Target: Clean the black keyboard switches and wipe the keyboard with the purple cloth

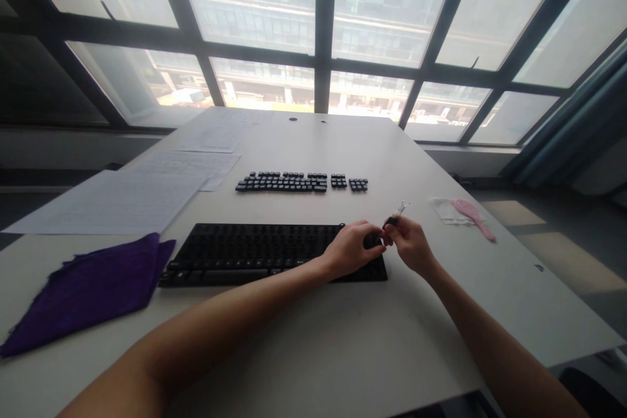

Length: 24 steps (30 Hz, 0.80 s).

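My right hand is closed on a small tool with a black part and thin shiny wire ends, which looks like a keycap puller; the wires point up and away. My left hand is over the right end of the black keyboard, its curled fingertips meeting those of my right hand. Whatever may be between its fingers is too small to make out. Along the keyboard's front edge, keycaps are still on; the rows behind look bare. Loose keycaps lie in keyboard-like rows farther back on the table.
A folded purple cloth lies left of the keyboard, with printed paper sheets behind it. On the right, a pink brush-like item rests partly on a white tissue. The white table reaches toward large windows.
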Motion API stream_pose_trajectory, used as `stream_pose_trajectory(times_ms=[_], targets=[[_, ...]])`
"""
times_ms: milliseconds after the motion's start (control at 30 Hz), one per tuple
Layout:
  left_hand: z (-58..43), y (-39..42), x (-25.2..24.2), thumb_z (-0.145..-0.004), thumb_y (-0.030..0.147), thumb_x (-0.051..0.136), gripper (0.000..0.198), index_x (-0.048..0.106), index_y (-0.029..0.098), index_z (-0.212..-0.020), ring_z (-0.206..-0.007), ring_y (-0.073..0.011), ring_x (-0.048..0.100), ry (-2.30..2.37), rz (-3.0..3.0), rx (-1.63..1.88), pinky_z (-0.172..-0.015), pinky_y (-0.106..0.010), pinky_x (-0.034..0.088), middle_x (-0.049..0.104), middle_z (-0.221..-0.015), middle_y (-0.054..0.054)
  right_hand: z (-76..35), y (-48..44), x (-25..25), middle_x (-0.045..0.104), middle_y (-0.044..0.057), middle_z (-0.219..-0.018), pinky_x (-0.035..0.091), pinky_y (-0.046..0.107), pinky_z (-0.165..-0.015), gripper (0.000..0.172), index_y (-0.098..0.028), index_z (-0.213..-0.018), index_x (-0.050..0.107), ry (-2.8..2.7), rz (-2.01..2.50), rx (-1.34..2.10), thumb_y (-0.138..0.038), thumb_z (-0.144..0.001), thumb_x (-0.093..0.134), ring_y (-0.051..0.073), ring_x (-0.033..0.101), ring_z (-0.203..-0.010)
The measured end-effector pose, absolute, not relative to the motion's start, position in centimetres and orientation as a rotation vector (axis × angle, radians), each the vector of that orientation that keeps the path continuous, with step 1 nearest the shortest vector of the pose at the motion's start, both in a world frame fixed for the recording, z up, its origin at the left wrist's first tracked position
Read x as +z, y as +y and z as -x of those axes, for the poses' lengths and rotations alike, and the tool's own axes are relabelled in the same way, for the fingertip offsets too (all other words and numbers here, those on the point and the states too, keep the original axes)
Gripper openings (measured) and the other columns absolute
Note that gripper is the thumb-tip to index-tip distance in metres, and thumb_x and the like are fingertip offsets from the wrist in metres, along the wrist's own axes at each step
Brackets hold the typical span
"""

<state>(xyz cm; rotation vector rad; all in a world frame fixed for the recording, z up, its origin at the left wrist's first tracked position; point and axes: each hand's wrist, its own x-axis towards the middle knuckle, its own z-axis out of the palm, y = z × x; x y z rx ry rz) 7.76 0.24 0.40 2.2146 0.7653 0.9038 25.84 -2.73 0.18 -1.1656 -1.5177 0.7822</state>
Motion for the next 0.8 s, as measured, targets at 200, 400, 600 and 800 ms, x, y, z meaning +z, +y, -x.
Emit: stream_pose_trajectory(times_ms=[200,400,600,800], targets=[[-7.6,0.1,0.8,-0.073,0.025,0.081,0.036,0.067,0.021,-0.106,-0.092,-0.0191,0.063,0.742,-2.113,0.980,-0.084,-0.029,0.050,0.068,-0.100,-0.004,-25.7,-3.3,0.5,0.062,0.003,-0.075,0.049,0.032,-0.065,0.015,-0.020,-0.085,0.059,-1.672,1.210,0.463,-0.030,-0.094,0.053,0.018,0.060,-0.069],[-7.8,0.2,0.6,-0.073,0.016,0.080,0.048,0.062,0.021,-0.117,-0.097,-0.0191,0.065,0.710,-2.057,1.014,-0.091,-0.030,0.051,0.070,-0.107,-0.005,-25.3,-3.4,0.8,0.065,0.004,-0.079,0.051,0.032,-0.064,0.017,-0.020,-0.087,0.060,-1.683,1.296,0.371,-0.030,-0.096,0.049,0.018,0.062,-0.069],[-7.8,0.0,-0.1,-0.080,0.012,0.073,0.033,0.066,0.022,-0.110,-0.104,-0.0184,0.064,0.650,-2.213,1.060,-0.095,-0.030,0.050,0.064,-0.117,-0.006,-25.2,-2.7,0.2,0.067,0.003,-0.072,0.053,0.029,-0.055,0.026,-0.019,-0.083,0.056,-1.422,1.277,0.620,-0.043,-0.094,0.055,0.016,0.062,-0.058],[-7.6,0.0,-0.3,-0.087,0.020,0.068,0.007,0.073,0.023,-0.092,-0.104,-0.0207,0.062,0.667,-2.373,1.119,-0.092,-0.034,0.050,0.066,-0.113,-0.004,-25.2,-2.4,0.4,0.066,0.003,-0.067,0.054,0.027,-0.051,0.032,-0.018,-0.079,0.055,-1.246,1.310,0.640,-0.047,-0.093,0.056,0.015,0.062,-0.052]])
